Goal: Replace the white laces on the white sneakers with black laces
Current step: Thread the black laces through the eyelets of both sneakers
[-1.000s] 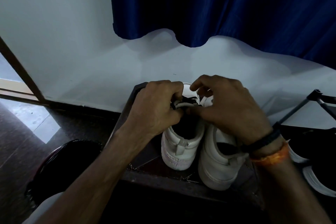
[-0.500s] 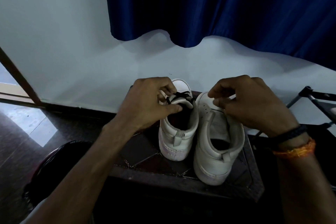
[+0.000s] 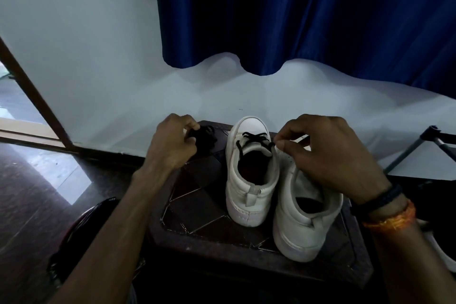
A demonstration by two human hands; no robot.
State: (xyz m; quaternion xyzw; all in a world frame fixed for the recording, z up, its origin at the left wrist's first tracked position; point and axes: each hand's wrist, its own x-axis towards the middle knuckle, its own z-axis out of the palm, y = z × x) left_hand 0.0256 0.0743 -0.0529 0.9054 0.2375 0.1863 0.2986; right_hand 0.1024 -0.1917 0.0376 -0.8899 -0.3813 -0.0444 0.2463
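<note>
Two sneakers sitting side by side on table (image 3: 197, 205), heels toward camera. Left sneaker (image 3: 249, 180) carrying black lace (image 3: 254, 136), crossing at top eyelets; lower rows hidden, so judging nearly laced, not tied. Right sneaker (image 3: 306, 217) showing no lace; looks still to do. Right hand (image 3: 328, 153) grip closed, pinching lace end at left sneaker's right eyelet edge. Left hand (image 3: 172, 142) grip curling round dark bundle (image 3: 206, 139) on table, likely spare black lace; can't confirm. White laces not showing. No brand, label or writing readable.
</note>
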